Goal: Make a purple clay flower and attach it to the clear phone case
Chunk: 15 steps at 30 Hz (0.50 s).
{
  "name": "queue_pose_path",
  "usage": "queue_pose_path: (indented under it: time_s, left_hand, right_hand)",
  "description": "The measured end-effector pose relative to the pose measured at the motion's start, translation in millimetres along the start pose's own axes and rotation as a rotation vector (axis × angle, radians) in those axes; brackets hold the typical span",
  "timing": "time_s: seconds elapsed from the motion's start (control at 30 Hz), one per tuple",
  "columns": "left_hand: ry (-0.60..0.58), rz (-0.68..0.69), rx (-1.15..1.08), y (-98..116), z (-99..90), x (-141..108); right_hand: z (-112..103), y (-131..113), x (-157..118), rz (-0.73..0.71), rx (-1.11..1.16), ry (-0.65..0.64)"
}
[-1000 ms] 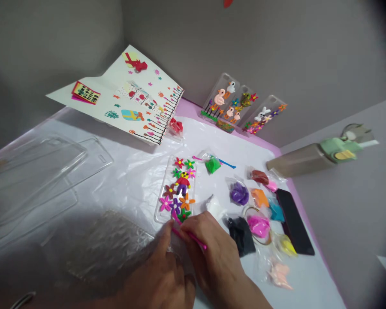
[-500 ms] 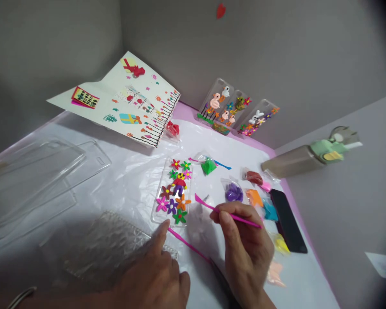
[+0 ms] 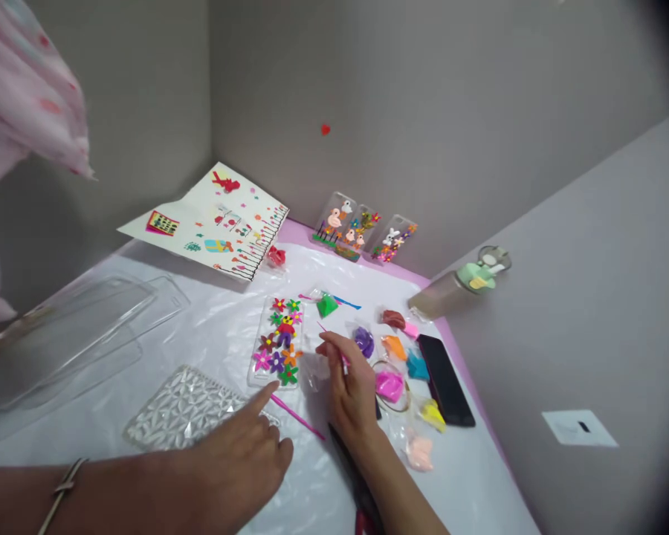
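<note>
Right hand [image 3: 352, 386] pinches a pink tool [image 3: 344, 361]; left hand [image 3: 248, 453] (loose) perhaps touches the case [image 3: 259, 378].

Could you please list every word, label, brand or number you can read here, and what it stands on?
No text is readable.
Yellow note on the white card: dark marks like lettering, too small and blurred to read.
Clear case with clay flowers: no writing visible.
Bottle and black slab: no brand can be made out.

Middle case [image 3: 256, 377]: nine flowers [image 3: 276, 362] (plus one figure [image 3: 285, 331]). Two hands [image 3: 250, 452].
</note>
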<state>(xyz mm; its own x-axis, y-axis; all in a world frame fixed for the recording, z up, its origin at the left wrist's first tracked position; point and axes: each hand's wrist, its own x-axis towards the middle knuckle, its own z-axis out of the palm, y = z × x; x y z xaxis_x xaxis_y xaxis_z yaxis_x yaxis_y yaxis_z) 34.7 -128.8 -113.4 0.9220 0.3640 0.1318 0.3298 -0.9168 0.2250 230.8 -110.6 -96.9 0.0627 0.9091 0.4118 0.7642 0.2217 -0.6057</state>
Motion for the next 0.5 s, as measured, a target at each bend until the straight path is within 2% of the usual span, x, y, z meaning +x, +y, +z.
queue_pose_path:
  time_s: [0.07, 0.13, 0.17, 0.2, 0.27, 0.3, 0.4, 0.5]
  left_hand:
    - [-0.002, 0.015, -0.062, -3.3, -8.0, -0.5]
    - [0.010, -0.017, -0.182, -12.1, -24.1, -3.2]
    - [0.035, -0.081, -0.272, -19.5, -34.0, -5.0]
    - [0.057, -0.192, -0.384, -29.1, -43.9, -6.6]
    - [0.136, -0.499, -0.674, -53.4, -59.9, -9.0]
    - [0.166, -0.565, -0.718, -67.0, -64.5, -9.4]
    - [0.236, -0.695, -0.816, -104.1, -63.8, -5.9]
    - [0.255, -0.726, -0.979, -124.5, -52.2, 4.3]
  right_hand:
    - [1.7, 1.6, 0.1, -0.062, -0.128, -0.069]
    - [4.4, 2.1, 0.5, -0.094, -0.189, -0.112]
    - [5.8, 1.8, 0.7, -0.103, -0.201, -0.125]
    - [7.1, 1.1, 0.8, -0.109, -0.218, -0.139]
    - [9.1, -1.0, 0.9, -0.114, -0.249, -0.169]
    - [9.8, -2.5, 0.9, -0.115, -0.262, -0.182]
    - [10.4, -7.6, 0.7, -0.115, -0.292, -0.211]
    - [10.9, -11.9, 0.2, -0.121, -0.317, -0.212]
